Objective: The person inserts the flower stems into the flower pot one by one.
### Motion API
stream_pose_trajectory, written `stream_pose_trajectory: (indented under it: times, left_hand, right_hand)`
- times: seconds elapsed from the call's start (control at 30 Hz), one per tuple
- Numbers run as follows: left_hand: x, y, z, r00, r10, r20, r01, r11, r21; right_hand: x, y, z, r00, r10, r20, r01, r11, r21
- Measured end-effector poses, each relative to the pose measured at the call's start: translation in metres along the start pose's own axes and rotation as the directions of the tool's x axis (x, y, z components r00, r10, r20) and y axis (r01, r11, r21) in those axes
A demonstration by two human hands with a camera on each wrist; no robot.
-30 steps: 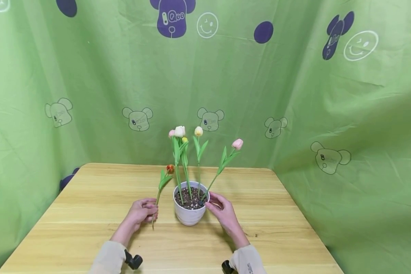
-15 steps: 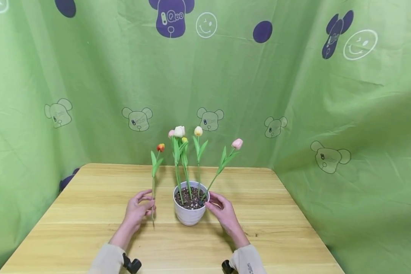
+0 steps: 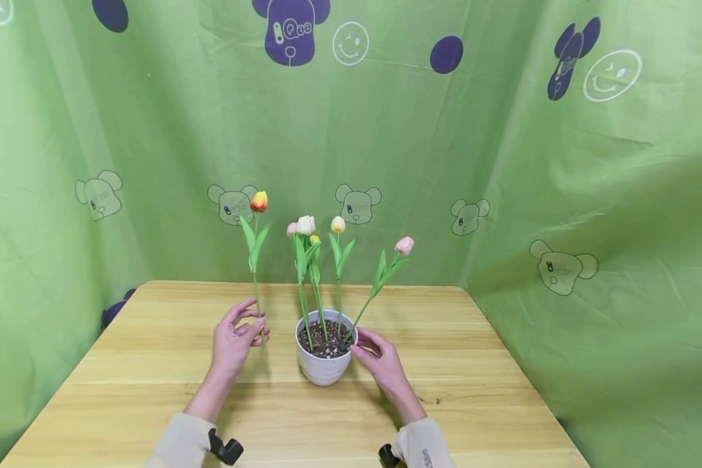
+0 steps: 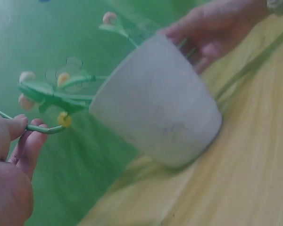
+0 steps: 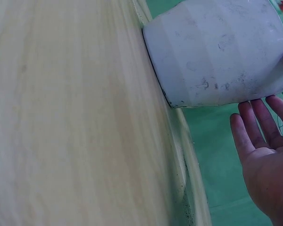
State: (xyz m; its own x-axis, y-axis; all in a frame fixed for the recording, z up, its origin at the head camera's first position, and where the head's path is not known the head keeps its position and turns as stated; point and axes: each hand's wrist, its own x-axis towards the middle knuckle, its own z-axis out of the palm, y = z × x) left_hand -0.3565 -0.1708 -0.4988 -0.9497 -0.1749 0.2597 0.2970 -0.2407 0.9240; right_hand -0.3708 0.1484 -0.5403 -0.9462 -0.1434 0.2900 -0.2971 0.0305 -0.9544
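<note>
My left hand (image 3: 234,341) pinches the green stem of a red-and-yellow tulip (image 3: 259,201) near its lower end. The tulip stands almost upright in the air, left of a white flowerpot (image 3: 323,372). In the left wrist view, the stem's bent lower end (image 4: 46,129) sticks out past my fingertips. My right hand (image 3: 383,365) holds the pot at the right side of its rim, thumb and fingers against the wall. Seen from the right wrist, several fingers (image 5: 258,123) lie along the pot's side. Dark soil (image 3: 332,348) fills the pot.
Several tulips rise from the soil: a white one (image 3: 306,225), a cream one (image 3: 338,225), a yellow one partly hidden, and pink ones, with one pink tulip (image 3: 404,246) leaning right. The pot stands on a wooden table (image 3: 456,396). Green printed curtain (image 3: 409,149) surrounds the table.
My left hand has lifted the red-and-yellow tulip and moved slightly left; the flower, earlier low and tilted toward the pot, has swung upright. My right hand and the pot have stayed put.
</note>
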Motion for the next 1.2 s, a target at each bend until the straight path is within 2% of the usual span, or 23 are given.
stream_pose_trajectory:
  times: [0.2, 0.43, 0.7, 0.9, 1.03, 1.2]
  left_hand:
    - [-0.001, 0.009, 0.014, 0.998, 0.055, 0.02, -0.055, 0.998, -0.026]
    - [-0.002, 0.014, 0.029, 0.997, 0.071, 0.035, -0.069, 0.996, -0.061]
    - [0.0, 0.018, 0.054, 0.991, 0.095, 0.092, -0.089, 0.993, -0.076]
    - [-0.001, 0.013, 0.072, 0.99, 0.061, 0.126, -0.058, 0.998, -0.033]
    - [-0.002, 0.007, 0.082, 0.984, 0.036, 0.175, -0.037, 0.999, 0.001]
    - [-0.002, 0.002, 0.092, 0.97, 0.049, 0.24, -0.077, 0.991, 0.106]
  right_hand:
    - [0.0, -0.001, 0.0, 1.0, 0.008, 0.003, -0.008, 1.0, 0.007]
    - [0.0, 0.002, -0.001, 1.0, 0.001, 0.006, -0.001, 1.0, -0.003]
    - [0.0, 0.002, -0.001, 1.0, -0.008, 0.004, 0.008, 1.0, -0.006]
    - [0.0, 0.002, -0.001, 1.0, -0.014, 0.001, 0.014, 1.0, -0.009]
    - [0.0, 0.003, -0.001, 1.0, -0.008, 0.0, 0.008, 1.0, -0.006]
    - [0.0, 0.003, -0.001, 1.0, -0.013, 0.01, 0.013, 1.0, -0.005]
